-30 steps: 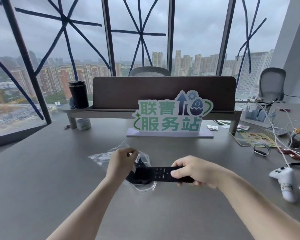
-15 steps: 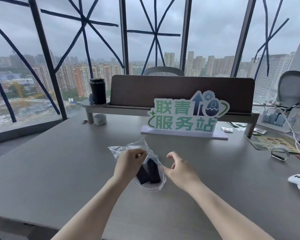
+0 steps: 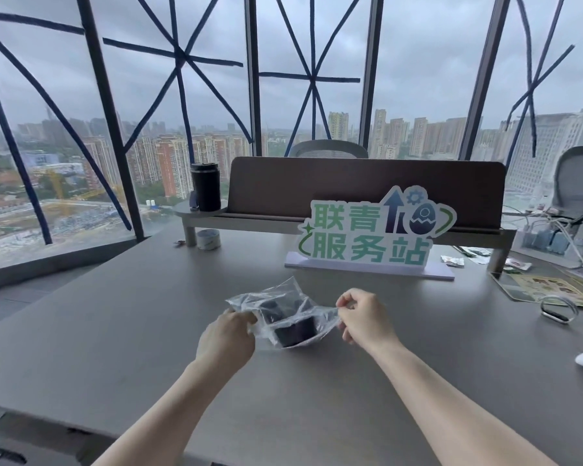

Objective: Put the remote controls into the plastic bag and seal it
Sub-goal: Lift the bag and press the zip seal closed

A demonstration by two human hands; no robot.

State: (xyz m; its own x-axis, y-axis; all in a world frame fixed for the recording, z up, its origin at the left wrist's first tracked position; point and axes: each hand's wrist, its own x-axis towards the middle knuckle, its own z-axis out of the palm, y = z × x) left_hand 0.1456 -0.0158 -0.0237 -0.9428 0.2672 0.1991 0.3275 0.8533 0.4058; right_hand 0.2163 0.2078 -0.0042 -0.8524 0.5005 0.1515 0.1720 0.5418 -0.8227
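At the far left of the table (image 3: 122, 331) nothing bears on the task; a black tumbler (image 3: 205, 191) stands well back on a raised shelf. Nearer the middle, the left hand (image 3: 228, 338) pinches the left corner of the plastic bag (image 3: 283, 306), fingers closed on the film. The bag lies on the table between the two hands, crumpled, with its near edge stretched across from one hand to the other. Inside it sit the remote controls (image 3: 292, 327), dark blocks seen end-on through the plastic; their long axis seems to run away from the person toward the window, near ends pointing back at the camera. How many there are is hard to tell. On the other side, the right hand (image 3: 360, 316) grips the bag's right corner between thumb and fingertips, also closed.

The loading step looks finished and sealing is in hand. The next move likely calls for keeping the mouth taut, lining up both lips of the strip and pressing along it from one corner to the other.
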